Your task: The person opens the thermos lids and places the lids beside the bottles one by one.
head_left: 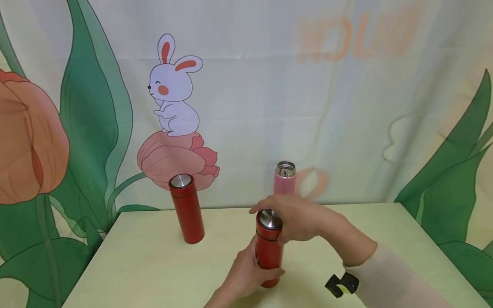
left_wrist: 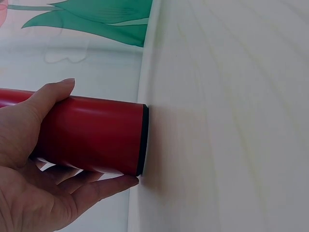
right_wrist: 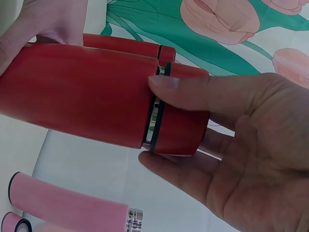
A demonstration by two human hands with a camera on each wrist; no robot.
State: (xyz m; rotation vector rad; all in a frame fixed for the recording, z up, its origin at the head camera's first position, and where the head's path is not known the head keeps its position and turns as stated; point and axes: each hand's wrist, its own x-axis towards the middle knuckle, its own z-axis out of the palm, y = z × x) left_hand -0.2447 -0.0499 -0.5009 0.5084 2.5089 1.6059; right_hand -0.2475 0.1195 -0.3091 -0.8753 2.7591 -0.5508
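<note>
A red thermos flask [head_left: 268, 252] with a brushed metal top stands upright close over the table in the head view. My left hand [head_left: 246, 269] holds it round the lower body, thumb on one side and fingers on the other. In the left wrist view the black base rim of the flask [left_wrist: 96, 135] is right at the tabletop. My right hand [head_left: 302, 218] grips the flask's red lid [right_wrist: 181, 130] between thumb and fingers. A thin silver gap shows between lid and body in the right wrist view.
Another red thermos flask [head_left: 188, 218], lid on, stands at the left of the table [head_left: 146, 265]. Behind my right hand is a lidless pink flask [head_left: 284, 185]. A small pink piece with a dark ring [right_wrist: 12, 221] lies near it. A printed curtain [head_left: 246, 102] hangs behind the table.
</note>
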